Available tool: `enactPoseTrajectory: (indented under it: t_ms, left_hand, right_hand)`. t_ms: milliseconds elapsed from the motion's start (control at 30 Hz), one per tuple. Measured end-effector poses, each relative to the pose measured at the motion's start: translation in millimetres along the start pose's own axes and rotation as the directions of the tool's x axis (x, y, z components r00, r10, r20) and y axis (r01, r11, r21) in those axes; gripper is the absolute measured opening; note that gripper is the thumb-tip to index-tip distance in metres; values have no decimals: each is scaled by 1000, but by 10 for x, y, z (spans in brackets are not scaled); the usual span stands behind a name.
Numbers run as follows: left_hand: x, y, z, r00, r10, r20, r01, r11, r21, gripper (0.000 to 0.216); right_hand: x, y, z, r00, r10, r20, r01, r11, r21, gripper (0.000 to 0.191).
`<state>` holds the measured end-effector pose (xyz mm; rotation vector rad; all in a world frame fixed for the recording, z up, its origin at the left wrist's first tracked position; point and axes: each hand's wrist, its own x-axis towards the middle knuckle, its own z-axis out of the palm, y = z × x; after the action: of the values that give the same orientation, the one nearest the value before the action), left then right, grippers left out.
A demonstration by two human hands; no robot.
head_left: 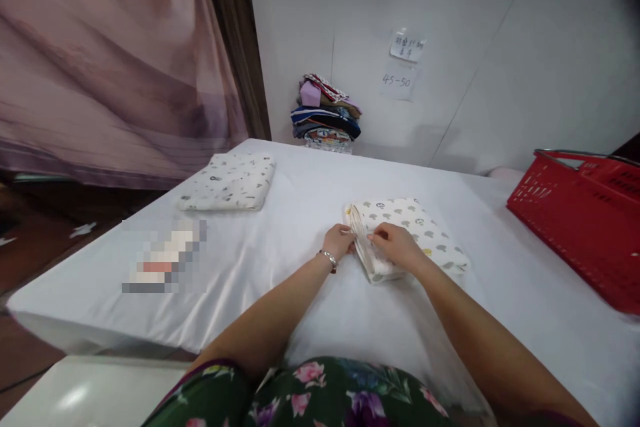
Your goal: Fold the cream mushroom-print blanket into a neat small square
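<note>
A folded white cloth (425,223) with grey and yellow prints lies on the white-covered table in front of me. Its left side shows several stacked layers at the fold. At that layered edge, my left hand (339,242), with a bracelet on the wrist, pinches the cloth between its fingers. Just to the right, my right hand (397,245) is closed with thumb and fingertips on the upper layers. Some fingertips of both hands are hidden by the cloth and by the fingers themselves.
Another folded printed cloth (230,180) lies at the table's back left, with a blurred-out object (165,257) nearer me. A red plastic basket (575,220) stands at the right. Behind the table (295,187) is a stack of folded fabrics (326,113); a pink curtain (120,60) hangs left.
</note>
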<state>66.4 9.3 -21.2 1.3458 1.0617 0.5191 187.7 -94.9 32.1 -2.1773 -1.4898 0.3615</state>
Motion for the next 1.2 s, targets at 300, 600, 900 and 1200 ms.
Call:
enactPoseTrajectory:
  t_ms: [300,600,900,1200]
  left_hand:
    - [21,-109,15,990,118,71,-121,992,46,25]
    - [61,-206,17,969,246,28,-247,949,198,19]
    - [54,-216,6,965,254,69,-262,949,174,14]
    - [31,-178,-5,956,287,64,-294,931,216,10]
  right_hand:
    - [205,62,142,991,49,122,-40,997,-72,18]
    - [173,41,158,992,91,87,-94,995,32,18]
    - [191,-135,134,983,111,145,-77,972,-224,9]
    - [186,-29,62,988,98,123,-108,991,78,15]
